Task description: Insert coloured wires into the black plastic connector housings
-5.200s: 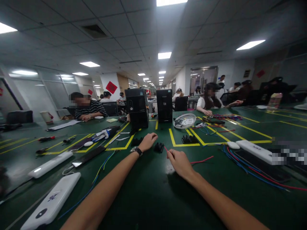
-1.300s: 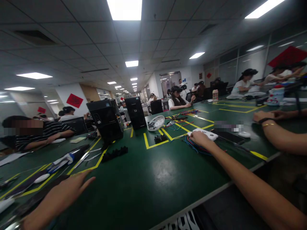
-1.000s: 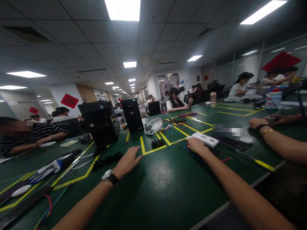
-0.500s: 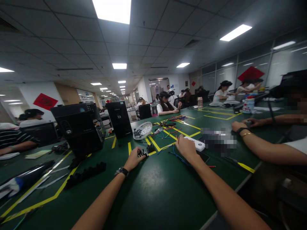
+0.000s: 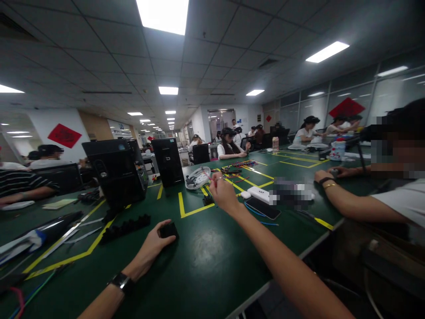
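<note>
My left hand point(image 5: 154, 243) is curled round a small black block point(image 5: 169, 231), thumb on the near side and fingers on the far side, low over the green table. Further out, my right hand point(image 5: 224, 191) is closed in a pinch. A thin reddish strip shows by its fingertips, too small to name. Just left of that hand sits another small black part point(image 5: 208, 200) inside yellow tape. The white round fan guard point(image 5: 198, 178) lies behind it. A black phone point(image 5: 263, 208) and blue wires point(image 5: 254, 210) are to the right of my right hand.
Two black computer towers point(image 5: 114, 170) point(image 5: 168, 161) stand at the left back. A row of black pieces point(image 5: 126, 228) lies left of my left hand. Beyond my right hand are a white device point(image 5: 260, 194) and loose wires point(image 5: 244, 164). A co-worker's arm point(image 5: 348, 195) rests at the right.
My left hand has moved left and nearer to me with the small block. My right hand has moved left and up, away from the white device and the phone, uncovering them.
</note>
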`<state>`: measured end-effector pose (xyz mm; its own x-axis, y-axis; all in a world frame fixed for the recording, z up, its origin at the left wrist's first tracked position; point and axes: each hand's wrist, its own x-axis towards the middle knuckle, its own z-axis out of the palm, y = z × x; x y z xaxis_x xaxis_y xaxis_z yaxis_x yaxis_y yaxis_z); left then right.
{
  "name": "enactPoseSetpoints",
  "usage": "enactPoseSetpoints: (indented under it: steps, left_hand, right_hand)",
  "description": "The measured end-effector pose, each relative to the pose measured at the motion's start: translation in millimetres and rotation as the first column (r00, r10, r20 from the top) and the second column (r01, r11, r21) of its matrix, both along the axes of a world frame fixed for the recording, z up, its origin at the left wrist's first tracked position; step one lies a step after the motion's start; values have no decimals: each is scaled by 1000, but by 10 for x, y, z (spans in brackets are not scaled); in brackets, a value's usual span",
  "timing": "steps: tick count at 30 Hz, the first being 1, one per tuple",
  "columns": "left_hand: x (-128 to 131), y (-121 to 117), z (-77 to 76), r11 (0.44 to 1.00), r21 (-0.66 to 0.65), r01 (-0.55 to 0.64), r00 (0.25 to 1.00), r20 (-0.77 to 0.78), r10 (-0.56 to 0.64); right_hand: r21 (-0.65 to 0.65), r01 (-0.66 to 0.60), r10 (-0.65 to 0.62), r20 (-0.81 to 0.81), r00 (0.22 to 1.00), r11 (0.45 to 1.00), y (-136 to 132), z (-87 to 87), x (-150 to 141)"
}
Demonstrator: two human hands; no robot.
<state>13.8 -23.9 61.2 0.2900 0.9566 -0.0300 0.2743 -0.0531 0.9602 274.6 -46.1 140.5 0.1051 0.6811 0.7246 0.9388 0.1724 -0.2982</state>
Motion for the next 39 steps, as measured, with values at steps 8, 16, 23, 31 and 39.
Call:
enactPoseSetpoints:
  steps: [8,16,23,31,39]
  left_hand:
    - [-221,-231,-153,977,208,41,999,-3,-41]
    - [-307,-132,-104,990,111,-90,820,573,10]
    - [-395,-95,-27,992,104,-76,726,687,-16]
    - [-367,-121,-3,996,91,-8,704,708,-59]
    - [-385,-104,-10,999,42,-12,619,785,-26]
  right_hand:
    - [-97,-212,217,50,975,972,71,-321,-1024]
    - [-126,-454,420,-229,878,882,17,-704,-1157]
    - [-177,-592,534,-288,795,786,-105,-750,-1329]
    - [-207,-613,556,-276,784,762,-116,-792,-1373]
    - [-203,-637,574,-295,764,744,-137,-768,-1386]
